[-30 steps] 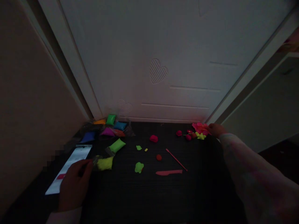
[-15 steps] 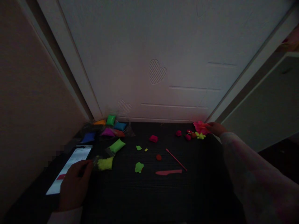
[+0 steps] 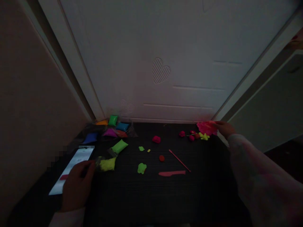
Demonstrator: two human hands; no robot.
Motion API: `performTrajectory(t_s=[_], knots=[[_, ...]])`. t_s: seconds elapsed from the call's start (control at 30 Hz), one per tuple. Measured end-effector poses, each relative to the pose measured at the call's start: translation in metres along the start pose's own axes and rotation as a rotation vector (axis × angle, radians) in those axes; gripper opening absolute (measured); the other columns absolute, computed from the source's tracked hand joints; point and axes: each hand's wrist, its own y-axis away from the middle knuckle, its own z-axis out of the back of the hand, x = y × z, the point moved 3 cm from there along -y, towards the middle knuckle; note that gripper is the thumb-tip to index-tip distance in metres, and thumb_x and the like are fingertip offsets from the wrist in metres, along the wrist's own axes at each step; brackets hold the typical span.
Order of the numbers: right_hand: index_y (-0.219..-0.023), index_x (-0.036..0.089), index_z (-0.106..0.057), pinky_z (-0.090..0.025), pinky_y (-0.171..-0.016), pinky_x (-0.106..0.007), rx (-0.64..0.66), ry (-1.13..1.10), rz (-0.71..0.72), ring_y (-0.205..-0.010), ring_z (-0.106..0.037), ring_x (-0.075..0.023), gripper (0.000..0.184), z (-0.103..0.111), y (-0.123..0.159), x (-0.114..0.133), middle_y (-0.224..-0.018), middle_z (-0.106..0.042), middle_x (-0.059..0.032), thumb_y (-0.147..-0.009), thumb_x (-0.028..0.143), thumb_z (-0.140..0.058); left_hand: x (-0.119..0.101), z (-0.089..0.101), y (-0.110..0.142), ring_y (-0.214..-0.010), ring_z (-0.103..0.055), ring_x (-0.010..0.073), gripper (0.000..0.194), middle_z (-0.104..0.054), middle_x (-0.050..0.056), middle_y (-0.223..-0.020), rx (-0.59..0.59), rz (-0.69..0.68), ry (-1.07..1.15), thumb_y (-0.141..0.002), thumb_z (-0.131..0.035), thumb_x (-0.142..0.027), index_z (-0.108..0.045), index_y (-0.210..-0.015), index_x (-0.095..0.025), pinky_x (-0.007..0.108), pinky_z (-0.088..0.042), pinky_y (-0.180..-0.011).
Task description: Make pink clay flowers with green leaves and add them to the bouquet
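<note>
My left hand (image 3: 78,184) is closed, its fingertips pinching the clear end of a small bag of yellow clay (image 3: 107,164). Under and beside that hand lies a lit phone (image 3: 77,162). At the far right, my right hand (image 3: 225,129) grips the edge of a pink, ruffled, flower-like piece (image 3: 205,127). Touching or just in front of this piece are a yellow clay shape (image 3: 204,136) and a cluster of small red clay pieces (image 3: 191,137). A separate small red lump (image 3: 181,134) sits left of the cluster.
Bagged clay, including a light green pack (image 3: 119,146) and a blue pack (image 3: 122,126), lies at the left. Mid-table are a pink plastic knife (image 3: 172,173), a thin pink stick (image 3: 180,160), a red lump (image 3: 156,139) and a green clay shape (image 3: 142,168). A white panel (image 3: 151,91) stands behind.
My right hand has shifted slightly right, and the pink piece has spread outward with it. My left hand stays at the yellow clay bag. The camera view has moved a little.
</note>
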Motion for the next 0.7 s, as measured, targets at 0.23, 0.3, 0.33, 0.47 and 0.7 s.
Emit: performTrajectory(t_s=[0.23,0.3,0.33,0.47,0.7], knots=[[-0.108,0.014,-0.053,-0.048,-0.079,-0.035,-0.009,-0.337,0.113,-0.092,-0.059,-0.0179,0.034,0.027,0.055,0.047,-0.105,-0.059,-0.0095,-0.086,0.038,-0.044,-0.013,0.006,0.012,-0.097,-0.054,0.0316,0.051,-0.051,0.011,-0.116,-0.167,0.008,0.265,-0.070,-0.050,-0.046,-0.047,-0.113,-0.019,0.047,-0.043,-0.083],[-0.103,0.015,-0.056,-0.047,-0.079,-0.032,0.051,-0.397,0.213,-0.090,-0.060,-0.0178,0.032,0.024,0.094,0.071,-0.101,-0.062,-0.0097,-0.084,0.039,-0.048,-0.032,0.004,0.029,-0.103,-0.051,0.0291,0.053,-0.046,0.007,-0.122,-0.140,-0.059,0.395,-0.071,-0.054,-0.046,-0.042,-0.119,-0.027,0.045,-0.040,-0.088],[-0.100,0.018,-0.058,-0.047,-0.079,-0.030,0.104,-0.417,0.273,-0.090,-0.060,-0.0173,0.030,0.021,0.117,0.084,-0.100,-0.063,-0.0073,-0.081,0.039,-0.051,-0.045,0.001,0.040,-0.105,-0.049,0.0265,0.051,-0.045,0.004,-0.124,-0.065,-0.076,0.486,-0.073,-0.055,-0.045,-0.039,-0.120,-0.034,0.042,-0.040,-0.090],[-0.095,0.024,-0.060,-0.050,-0.073,-0.025,0.215,-0.441,0.684,-0.083,-0.062,-0.0139,0.017,0.008,0.219,0.137,-0.092,-0.066,-0.0009,-0.080,0.030,-0.056,-0.101,-0.025,0.097,-0.093,-0.058,0.0229,0.063,-0.054,0.002,-0.117,0.597,-0.074,0.931,-0.065,-0.069,-0.039,-0.040,-0.121,-0.037,0.034,-0.049,-0.074],[-0.099,0.023,-0.052,-0.051,-0.071,-0.017,-0.020,-0.484,0.921,-0.079,-0.062,-0.0112,0.020,0.006,0.290,0.155,-0.087,-0.064,-0.0010,-0.081,0.031,-0.054,-0.122,-0.025,0.139,-0.072,-0.063,0.0128,0.031,-0.069,-0.001,-0.083,0.916,0.122,0.975,-0.062,-0.072,-0.020,-0.063,-0.092,-0.023,0.018,-0.049,-0.059]])
